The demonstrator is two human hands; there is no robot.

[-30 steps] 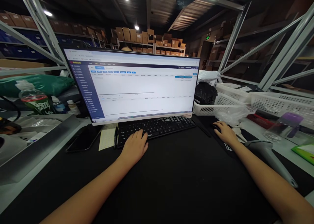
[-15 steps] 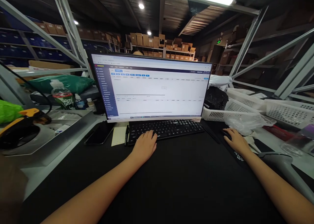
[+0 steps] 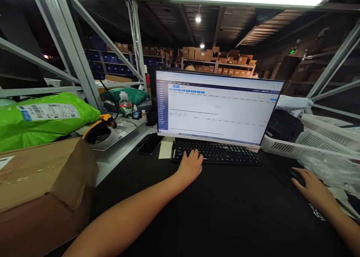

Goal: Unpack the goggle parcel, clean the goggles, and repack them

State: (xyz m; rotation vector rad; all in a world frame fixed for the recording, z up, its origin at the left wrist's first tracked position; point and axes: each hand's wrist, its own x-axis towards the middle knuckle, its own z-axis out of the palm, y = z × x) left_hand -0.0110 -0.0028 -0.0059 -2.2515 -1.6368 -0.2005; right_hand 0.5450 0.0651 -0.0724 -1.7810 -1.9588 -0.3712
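My left hand rests on the left part of a black keyboard, palm down with its fingers spread over the keys. Over on the right, my right hand is curved around a black computer mouse, which it partly covers. Behind the keyboard stands a lit monitor with a web page of menus and tables; its text is too small to read. A pen and a yellow paper pad lie beside the keyboard's left end, near a dark phone.
A cardboard box and a bright green parcel fill the left side. Close by are a metal tray with a yellow-and-black tool and a bottle. White perforated baskets and clear plastic are at right.
The view has turned left, bringing the cardboard box and more of the green parcel into sight. My left hand's fingers are more spread on the keys; the right stays at the mouse.
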